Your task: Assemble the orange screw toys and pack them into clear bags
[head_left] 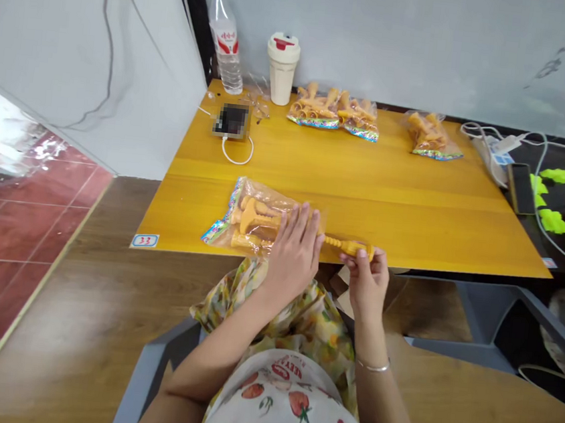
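A clear plastic bag (226, 216) with a colourful printed edge lies near the front of the table, holding several orange plastic pieces (254, 216). My left hand (296, 246) rests flat over the bag's right part, its fingers stretched out and side by side. Pinched in my right hand (369, 281) is an orange plastic piece with a ribbed stem and a wider round end (357, 247). Its stem points left toward the bag, and its far end is hidden by my left hand, so I cannot tell whether it is inside.
Along the back stand a water bottle (226, 47) and a white lidded cup (282, 70). Filled bags (316, 107) of orange pieces lie there, another bag (429, 136) farther right. A cabled device (231, 121) sits at left; a phone (521, 188) and yellow-green pieces (554, 221) lie right.
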A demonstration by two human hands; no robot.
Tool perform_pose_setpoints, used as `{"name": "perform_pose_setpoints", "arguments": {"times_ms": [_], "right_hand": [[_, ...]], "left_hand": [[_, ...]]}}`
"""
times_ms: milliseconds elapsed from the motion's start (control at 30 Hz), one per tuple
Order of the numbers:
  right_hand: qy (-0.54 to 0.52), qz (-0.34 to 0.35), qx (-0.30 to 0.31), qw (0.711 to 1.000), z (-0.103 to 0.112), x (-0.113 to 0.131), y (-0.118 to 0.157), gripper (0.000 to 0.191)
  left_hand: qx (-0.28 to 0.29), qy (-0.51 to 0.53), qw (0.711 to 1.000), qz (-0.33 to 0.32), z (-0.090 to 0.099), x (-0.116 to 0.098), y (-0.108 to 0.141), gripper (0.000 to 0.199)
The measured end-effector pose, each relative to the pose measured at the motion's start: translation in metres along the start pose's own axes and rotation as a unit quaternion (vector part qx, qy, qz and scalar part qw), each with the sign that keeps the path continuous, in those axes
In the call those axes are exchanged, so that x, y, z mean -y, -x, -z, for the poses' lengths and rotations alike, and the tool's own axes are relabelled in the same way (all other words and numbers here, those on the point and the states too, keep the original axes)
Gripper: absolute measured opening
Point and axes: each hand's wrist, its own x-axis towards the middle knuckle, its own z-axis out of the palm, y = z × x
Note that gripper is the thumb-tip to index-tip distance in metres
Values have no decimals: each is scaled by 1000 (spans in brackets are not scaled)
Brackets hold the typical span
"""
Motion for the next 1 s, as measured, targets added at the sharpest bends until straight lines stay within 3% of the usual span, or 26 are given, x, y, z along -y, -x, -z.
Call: {"name": "perform_pose_setpoints", "arguments": {"times_ms": [233, 433, 633, 767, 1000], "right_hand": [[-6, 33, 85, 996, -41, -13, 10, 32], [60, 119, 131, 982, -48, -33, 15, 34], [162, 194, 210, 945, -42, -31, 12, 43], [177, 169, 220, 944, -42, -26, 17, 41], [111, 103, 170, 974, -56, -22, 28, 41]], "left_hand": [[-18, -44, 998, -36, 17, -12, 6, 49], [2, -43, 997, -62, 12, -17, 16, 51], [-4, -19, 999, -43, 15, -12, 18, 51], [3, -8, 999, -48, 22, -9, 14, 51], [4, 13, 997, -77, 24, -9, 16, 52]]}}
